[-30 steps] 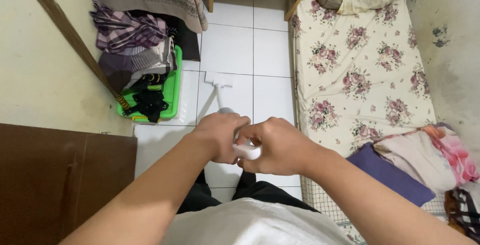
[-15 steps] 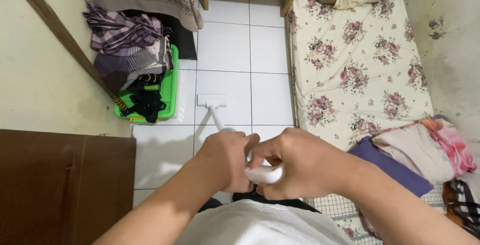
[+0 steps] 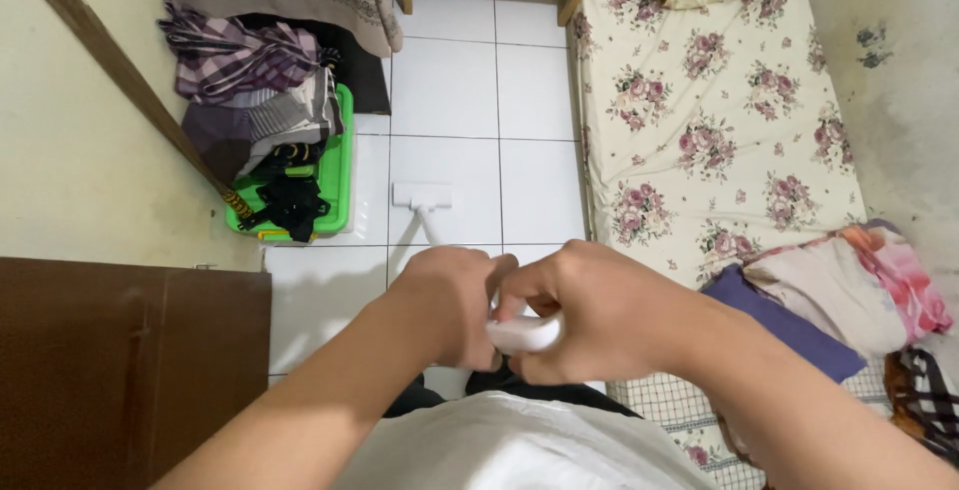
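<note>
White stick vacuum (image 3: 521, 332) slants toward the floral mattress (image 3: 699, 120), its floor head (image 3: 422, 195) flat on tile beside it; left hand (image 3: 452, 302) and right hand (image 3: 574, 310) both clench the handle, steering.

White vacuum head (image 3: 422, 195) on white floor tiles (image 3: 445, 90). Cream bedsheet (image 3: 699, 100) scattered with pink roses, a purple folded cloth (image 3: 789, 335) at one end. Bright green basket (image 3: 340, 185) under purple plaid clothes (image 3: 235, 55), beside a dark brown cabinet (image 3: 120, 360).
</note>
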